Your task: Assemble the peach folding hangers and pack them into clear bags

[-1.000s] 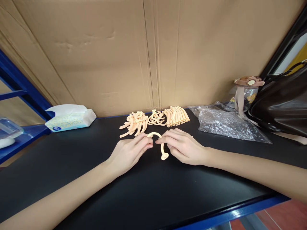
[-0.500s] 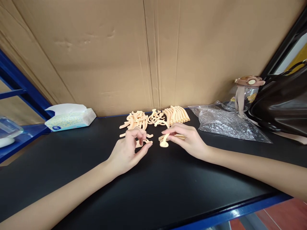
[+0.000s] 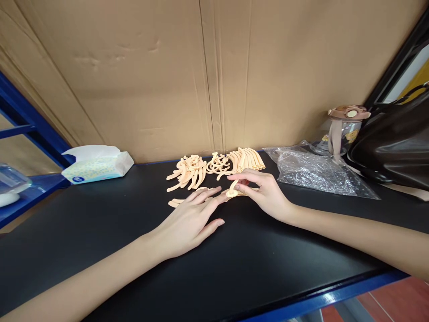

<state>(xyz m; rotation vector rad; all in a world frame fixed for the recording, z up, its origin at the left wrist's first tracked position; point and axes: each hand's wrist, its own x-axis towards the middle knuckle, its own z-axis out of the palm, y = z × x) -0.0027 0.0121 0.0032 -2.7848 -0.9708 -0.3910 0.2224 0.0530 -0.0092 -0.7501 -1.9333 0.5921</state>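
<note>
Between the thumb and fingers of my right hand (image 3: 268,194) is a cream plastic hook (image 3: 232,193), its round base low and facing left. My left hand (image 3: 189,221) is spread palm down, fingers stretched over some cream hanger arms (image 3: 175,203) and mostly covering them. Its fingertips reach the hook's base; whether they press on it I cannot tell. Another cream arm piece (image 3: 253,189) shows beneath my right fingers. Behind the hands lie a loose pile of curved arms (image 3: 187,172), a small heap of hooks (image 3: 217,164) and a neat row of arms (image 3: 248,159).
A tissue pack (image 3: 98,165) sits at the back left of the black table (image 3: 234,264). On the right are a crumpled clear plastic bag (image 3: 315,172), a drink bottle (image 3: 350,129) and a dark brown bag (image 3: 395,138). Cardboard (image 3: 150,80) stands along the back.
My left hand has gone from curled fingers to spread flat over the arms. The hook in my right hand has tilted, its base now slightly higher and by my left fingertips.
</note>
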